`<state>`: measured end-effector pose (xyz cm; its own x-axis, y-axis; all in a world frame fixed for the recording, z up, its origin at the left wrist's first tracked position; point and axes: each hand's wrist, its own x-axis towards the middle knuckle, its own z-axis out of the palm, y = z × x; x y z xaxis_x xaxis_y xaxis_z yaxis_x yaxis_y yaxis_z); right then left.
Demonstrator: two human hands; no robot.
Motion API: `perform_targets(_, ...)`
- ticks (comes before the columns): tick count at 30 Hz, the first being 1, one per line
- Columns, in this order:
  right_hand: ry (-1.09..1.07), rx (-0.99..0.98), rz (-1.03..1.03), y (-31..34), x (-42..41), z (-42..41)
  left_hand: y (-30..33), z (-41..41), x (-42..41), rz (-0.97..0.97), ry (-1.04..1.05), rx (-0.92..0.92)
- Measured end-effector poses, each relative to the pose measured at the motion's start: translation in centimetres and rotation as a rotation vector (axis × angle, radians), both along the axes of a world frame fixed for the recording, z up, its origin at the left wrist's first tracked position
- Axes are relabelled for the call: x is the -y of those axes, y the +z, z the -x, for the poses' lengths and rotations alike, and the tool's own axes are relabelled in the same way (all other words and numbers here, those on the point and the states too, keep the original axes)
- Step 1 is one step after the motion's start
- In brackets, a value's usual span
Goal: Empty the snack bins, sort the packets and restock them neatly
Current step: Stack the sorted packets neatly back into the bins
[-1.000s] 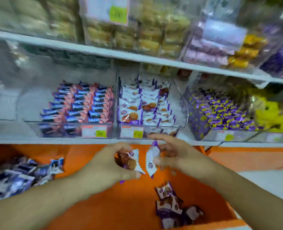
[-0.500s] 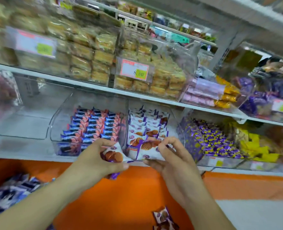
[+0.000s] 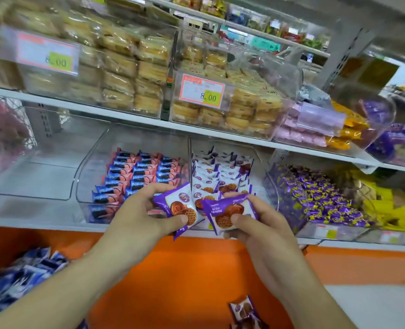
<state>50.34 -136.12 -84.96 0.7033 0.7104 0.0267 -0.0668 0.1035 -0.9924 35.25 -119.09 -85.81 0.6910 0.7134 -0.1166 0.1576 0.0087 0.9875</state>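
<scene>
Shelving (image 3: 130, 116): white metal boards, flat and smooth, running in tiers across the view, with a perforated grey upright at the right.
Orange ledge (image 3: 184, 276): glossy, flat surface under the lower shelf; a loose purple waffle packet (image 3: 243, 309) lies on it near the bottom edge.
Cake bins (image 3: 230, 91): clear hard plastic on the upper shelf, stacked with pale golden cakes in crinkly clear wrap; each front carries a red-bordered price tag (image 3: 202, 91) whose yellow patch reads "8.00"; the smaller print is unreadable.
Empty bin (image 3: 42, 162): clear, curved-front plastic at the left of the lower shelf.
Blue packet bin (image 3: 139, 172): clear plastic, glossy blue-and-pink packets in tidy overlapping rows.
Waffle bin (image 3: 256, 160): clear plastic just right of it, white-and-purple packets in rows, printed with brown waffle rounds.
Purple candy bin (image 3: 315, 198): small twisted purple-and-yellow wrappers, heaped loosely.
Blue pile (image 3: 18, 276): shiny blue packets heaped at the left of the ledge, blurred.
Left hand (image 3: 139, 214): thumb and curled fingers grip a glossy square waffle packet (image 3: 181, 207), tilted, in front of the bins' lower edge.
Right hand (image 3: 260, 224): thumb and fingers pinch a second waffle packet (image 3: 227, 212), just beside the first; its print is too small to read.
</scene>
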Motion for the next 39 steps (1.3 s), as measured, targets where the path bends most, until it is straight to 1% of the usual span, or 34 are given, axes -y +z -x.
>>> perform_targets(3,-0.054,0.010,0.050,0.2,0.4,-0.3,-0.1,-0.1,0.1,-0.003,-0.056,-0.010)
perform_targets(6,0.010,0.077,0.085,0.5,0.7,0.0,-0.1,-0.3,0.8,0.062,-0.147,0.021)
perform_targets(10,0.056,0.302,0.195,-0.2,0.8,0.3,-0.1,-0.4,1.9,0.233,-0.242,0.081)
perform_targets(13,0.043,0.392,0.243,-0.5,0.6,0.8,-0.2,-0.1,2.5,0.186,-0.300,0.036)
perform_targets(15,0.016,0.446,0.291,-0.8,0.5,1.0,-0.5,-0.1,2.8,0.168,-0.294,0.025)
perform_targets(17,-0.022,0.429,0.292,-0.9,0.5,1.0,-0.8,-0.3,3.0,0.209,-0.249,0.062)
perform_targets(18,-0.011,0.371,0.284,-0.9,0.5,0.9,-0.8,-0.3,3.1,0.254,-0.219,0.096)
perform_targets(20,0.084,0.234,0.280,-0.9,0.8,0.8,-0.7,-0.4,3.2,0.324,-0.167,0.165)
perform_targets(22,0.150,0.163,0.313,-1.1,1.0,0.8,-0.7,-0.3,3.5,0.349,-0.162,0.205)
perform_targets(24,0.142,0.131,0.304,-1.3,1.0,0.9,-0.9,-0.3,3.9,0.362,-0.186,0.215)
perform_targets(26,0.101,0.112,0.253,-1.3,1.1,0.9,-0.9,-0.3,4.1,0.328,-0.198,0.197)
perform_targets(29,0.078,0.096,0.210,-0.9,1.4,0.5,-0.6,-0.5,3.6,0.203,-0.202,0.118)
perform_targets(32,0.120,0.183,0.264,-0.5,1.3,0.2,0.0,-0.7,2.5,0.083,-0.258,0.011)
perform_targets(35,0.205,0.282,0.326,0.1,1.2,0.0,1.0,-0.8,1.6,-0.044,-0.368,-0.098)
perform_targets(39,0.228,0.340,0.384,0.1,1.3,-0.4,1.7,-0.9,1.1,-0.090,-0.521,-0.164)
